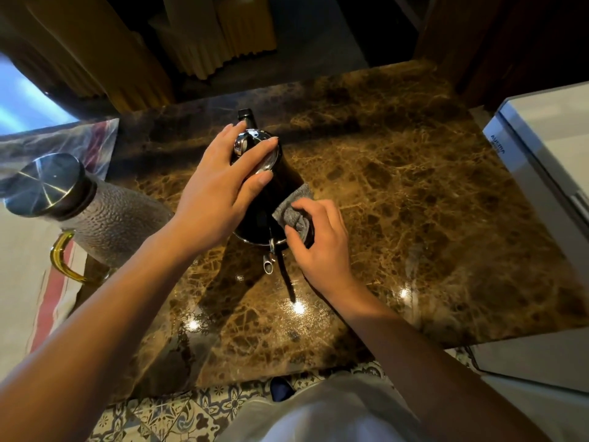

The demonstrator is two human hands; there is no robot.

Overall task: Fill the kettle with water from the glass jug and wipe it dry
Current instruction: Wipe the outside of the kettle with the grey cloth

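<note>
A dark kettle [280, 177] with a shiny chrome lid stands on the brown marble counter [414, 202], its spout pointing away from me. My left hand [220, 193] lies flat over the lid with straight fingers. My right hand [318, 240] pinches a folded grey cloth [294, 207] against the kettle's near right side, low by its base. A textured glass jug [105, 215] with a steel lid and amber handle stands at the left, apart from both hands.
A black cord [287, 279] runs from the kettle's base toward me. A white appliance [541, 161] sits at the counter's right edge. A striped cloth [54, 301] lies under the jug. Patterned floor tiles show below the counter's front edge.
</note>
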